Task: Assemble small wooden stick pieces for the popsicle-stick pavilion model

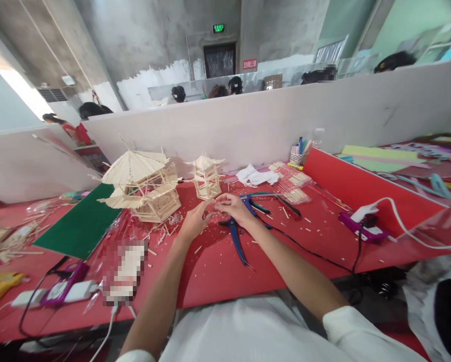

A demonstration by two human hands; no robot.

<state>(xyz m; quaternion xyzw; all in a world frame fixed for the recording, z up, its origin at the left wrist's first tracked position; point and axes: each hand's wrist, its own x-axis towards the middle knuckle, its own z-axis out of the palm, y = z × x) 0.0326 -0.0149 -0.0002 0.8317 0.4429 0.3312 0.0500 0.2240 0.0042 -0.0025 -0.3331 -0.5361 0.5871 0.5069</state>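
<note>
My left hand [195, 220] and my right hand [236, 207] meet over the red table, fingertips pinched close together. Whatever lies between them is too small to make out. Just beyond stands a small pavilion model [206, 177] built of pale wooden sticks. A larger pavilion model [144, 183] of the same sticks, with two roof tiers, is to the left of my hands. Under and beside my right hand rests a blue glue gun [236, 240], partly covered by the hand, with a black cord running off to the right.
Stick scraps litter the red table [217, 276]. A green board [80, 221], a blurred-out device [125, 271] and a purple power strip [65, 284] lie left. A second strip [363, 226], an upright red board [368, 193], white cloth [256, 176] and bagged sticks [295, 183] are right. A partition [248, 120] stands behind.
</note>
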